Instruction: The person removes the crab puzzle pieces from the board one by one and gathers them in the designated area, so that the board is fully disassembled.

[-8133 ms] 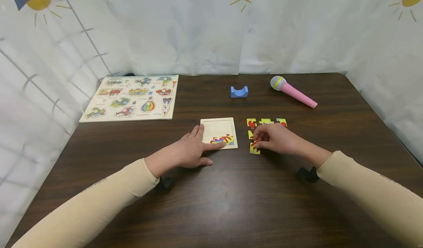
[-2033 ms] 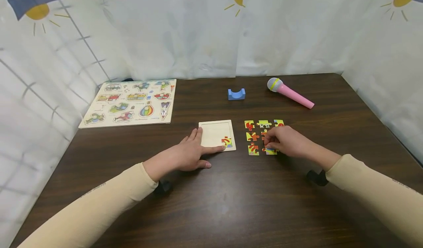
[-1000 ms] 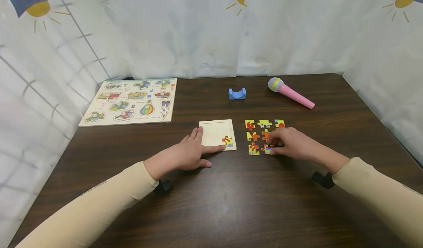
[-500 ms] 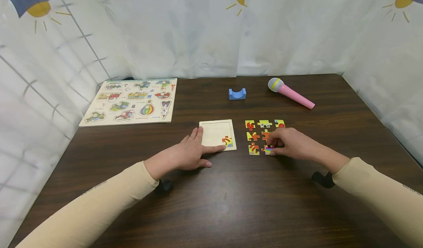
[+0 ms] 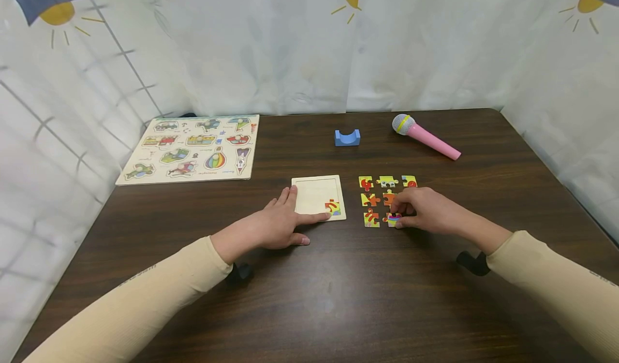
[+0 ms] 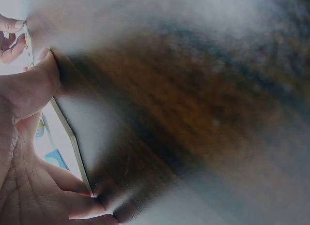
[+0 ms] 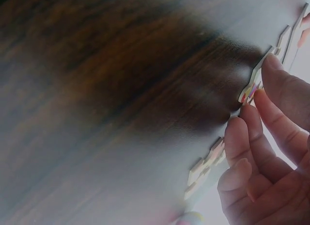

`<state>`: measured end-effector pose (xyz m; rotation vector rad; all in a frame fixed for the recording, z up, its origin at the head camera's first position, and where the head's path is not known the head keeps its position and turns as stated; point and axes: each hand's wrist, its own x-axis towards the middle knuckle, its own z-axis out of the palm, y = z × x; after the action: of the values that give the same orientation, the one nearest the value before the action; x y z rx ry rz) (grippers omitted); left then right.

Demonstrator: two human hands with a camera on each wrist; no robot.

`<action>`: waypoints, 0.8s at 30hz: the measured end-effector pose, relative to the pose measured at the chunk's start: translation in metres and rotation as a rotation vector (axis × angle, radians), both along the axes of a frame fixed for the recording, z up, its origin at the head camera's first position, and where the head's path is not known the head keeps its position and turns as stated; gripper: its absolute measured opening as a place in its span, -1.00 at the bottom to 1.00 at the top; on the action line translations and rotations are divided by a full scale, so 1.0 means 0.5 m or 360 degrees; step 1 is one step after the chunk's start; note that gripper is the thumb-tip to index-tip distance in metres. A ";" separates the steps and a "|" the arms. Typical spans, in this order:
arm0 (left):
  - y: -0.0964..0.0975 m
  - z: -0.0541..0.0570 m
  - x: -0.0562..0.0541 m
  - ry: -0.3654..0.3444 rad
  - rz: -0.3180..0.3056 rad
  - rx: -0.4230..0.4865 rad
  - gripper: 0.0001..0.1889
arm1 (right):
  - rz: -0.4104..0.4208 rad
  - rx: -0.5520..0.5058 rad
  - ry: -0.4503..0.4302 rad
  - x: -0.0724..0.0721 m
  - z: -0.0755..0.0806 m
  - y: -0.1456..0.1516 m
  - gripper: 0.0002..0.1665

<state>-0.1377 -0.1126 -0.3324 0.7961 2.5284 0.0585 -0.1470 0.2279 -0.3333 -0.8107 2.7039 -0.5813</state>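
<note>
My left hand (image 5: 273, 226) lies with fingers spread on the left and near edges of a small square wooden puzzle tray (image 5: 316, 179). One corner puzzle piece (image 5: 333, 207) sits in the tray's near right corner, close to the left index fingertip. On the table to the right, my right hand (image 5: 425, 210) pinches a rainbow-striped puzzle piece (image 5: 393, 219) between thumb and finger. In the right wrist view, the thumb (image 7: 286, 87) is on that piece's edge. Around it lie several loose pieces, among them one with eyes (image 5: 387, 181) and an orange one (image 5: 370, 200); the right hand covers part of the group.
A large vehicle peg puzzle board (image 5: 193, 148) lies at the back left. A blue U-shaped block (image 5: 347, 138) stands at the back middle, with a pink toy microphone (image 5: 427, 136) to its right. White curtains (image 5: 290, 46) enclose the table (image 5: 329, 309).
Eight seconds ago the rainbow piece lay in the tray beside the corner piece; now it is among the loose pieces. The right hand has shifted slightly since two seconds ago. The left hand stays put.
</note>
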 end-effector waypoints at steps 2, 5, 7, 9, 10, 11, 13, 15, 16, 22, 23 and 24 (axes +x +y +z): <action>-0.001 0.001 0.001 0.0002 -0.0004 0.0002 -0.30 | -0.0004 0.0007 -0.0003 0.000 0.001 0.000 -0.81; -0.001 0.002 0.002 0.0001 -0.0009 0.0006 -0.31 | -0.0014 0.0013 0.0002 -0.001 0.005 -0.001 -0.83; 0.000 0.002 0.001 -0.0006 -0.0005 0.0003 -0.30 | -0.0010 0.0005 0.0015 -0.002 0.011 -0.005 -0.83; 0.001 0.002 0.000 -0.0019 0.0004 -0.0005 -0.30 | 0.0003 -0.0008 0.0039 -0.006 0.017 -0.014 -0.83; 0.002 0.002 0.000 -0.0025 0.0010 -0.0010 -0.30 | 0.0011 -0.0011 0.0048 -0.008 0.020 -0.020 -0.83; 0.002 0.002 -0.001 -0.0030 0.0013 -0.0013 -0.29 | 0.0025 -0.0013 0.0054 -0.011 0.023 -0.029 -0.83; 0.002 0.002 -0.001 -0.0040 0.0021 -0.0020 -0.29 | 0.0066 -0.0011 0.0072 -0.019 0.025 -0.049 -0.83; 0.003 0.001 -0.001 -0.0046 0.0026 -0.0017 -0.29 | 0.0111 -0.0002 0.0079 -0.027 0.025 -0.074 -0.82; 0.002 0.002 0.000 -0.0045 0.0028 -0.0016 -0.29 | 0.0138 0.0004 0.0085 -0.031 0.025 -0.088 -0.80; 0.002 0.005 0.001 -0.0050 0.0026 -0.0011 -0.30 | 0.0240 0.0088 0.0106 -0.051 0.021 -0.171 -0.65; 0.002 0.005 0.002 -0.0050 0.0024 -0.0012 -0.30 | 0.0253 0.0105 0.0113 -0.053 0.019 -0.182 -0.63; 0.002 0.005 0.002 -0.0050 0.0023 -0.0013 -0.29 | 0.0265 0.0116 0.0119 -0.054 0.018 -0.191 -0.63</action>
<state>-0.1368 -0.1117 -0.3297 0.7683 2.5034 0.0647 -0.1742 0.1324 -0.3245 -1.0449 2.6713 -0.4211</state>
